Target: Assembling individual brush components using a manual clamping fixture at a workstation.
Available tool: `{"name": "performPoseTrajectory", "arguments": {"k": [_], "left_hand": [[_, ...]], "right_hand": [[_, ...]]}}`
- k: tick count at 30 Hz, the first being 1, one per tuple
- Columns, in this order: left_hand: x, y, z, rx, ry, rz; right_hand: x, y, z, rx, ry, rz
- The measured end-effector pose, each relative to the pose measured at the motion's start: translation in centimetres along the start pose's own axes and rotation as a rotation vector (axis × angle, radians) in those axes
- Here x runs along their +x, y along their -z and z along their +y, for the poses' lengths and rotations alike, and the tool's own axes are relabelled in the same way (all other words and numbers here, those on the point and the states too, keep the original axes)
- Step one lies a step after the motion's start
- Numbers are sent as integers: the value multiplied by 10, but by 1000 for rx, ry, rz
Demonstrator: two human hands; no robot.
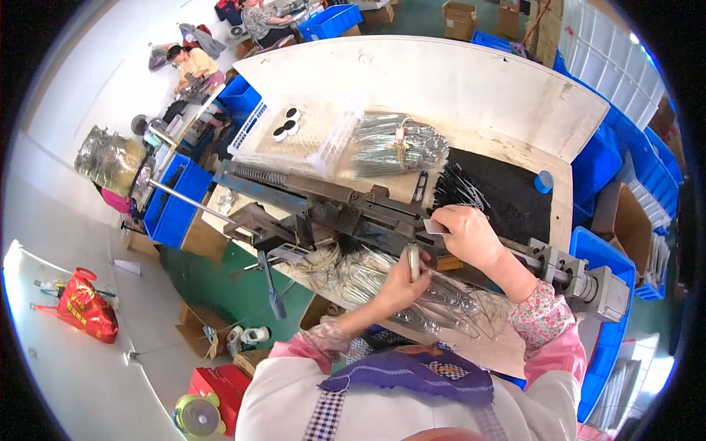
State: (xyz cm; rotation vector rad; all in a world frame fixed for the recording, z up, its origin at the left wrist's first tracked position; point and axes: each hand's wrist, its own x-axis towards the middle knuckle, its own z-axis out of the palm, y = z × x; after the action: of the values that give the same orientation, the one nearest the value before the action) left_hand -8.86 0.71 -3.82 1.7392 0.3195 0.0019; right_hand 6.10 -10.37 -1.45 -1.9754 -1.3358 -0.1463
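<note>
A long, dark metal bench machine (pixel 323 198) with a coiled spring lies across the table in front of me. My left hand (pixel 403 288) is closed around a short, pale cylindrical handle (pixel 414 259) at the machine's near side. Just beyond it, my right hand (pixel 471 234) pinches a small flat whitish piece (pixel 435 226) over the machine bed. Long thin metal wires (pixel 368 283) lie in a loose heap below my left hand. Past my right hand, dark-tipped wires (pixel 460 187) rest on a black mat (pixel 518 198).
A white plastic crate (pixel 323 158) and a tied bundle of wires (pixel 382 143) stand behind the machine. A blue round cap (pixel 543 181) sits on the mat. An upright board (pixel 441 81) edges the table's far side. Blue bins (pixel 176 198) flank the table. Another person (pixel 195 66) works at far left.
</note>
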Motion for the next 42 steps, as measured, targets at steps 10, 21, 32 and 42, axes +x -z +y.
{"name": "performPoseTrajectory", "arguments": {"k": [10,21,32,42], "left_hand": [[-78,84,-54,1063,-319,763],[-93,101,-89,1168,-195,1133],[-5,136,-80,-551,301,636],[-14,66,-61,-615,-51,736]], "right_hand": [[-77,9,-46,-150,134,25],[-87,-41,19,-299,-246,-93],[-102,-28,23,-264,-344,-77],[-122,-33,25,-266,-392,-29]]}}
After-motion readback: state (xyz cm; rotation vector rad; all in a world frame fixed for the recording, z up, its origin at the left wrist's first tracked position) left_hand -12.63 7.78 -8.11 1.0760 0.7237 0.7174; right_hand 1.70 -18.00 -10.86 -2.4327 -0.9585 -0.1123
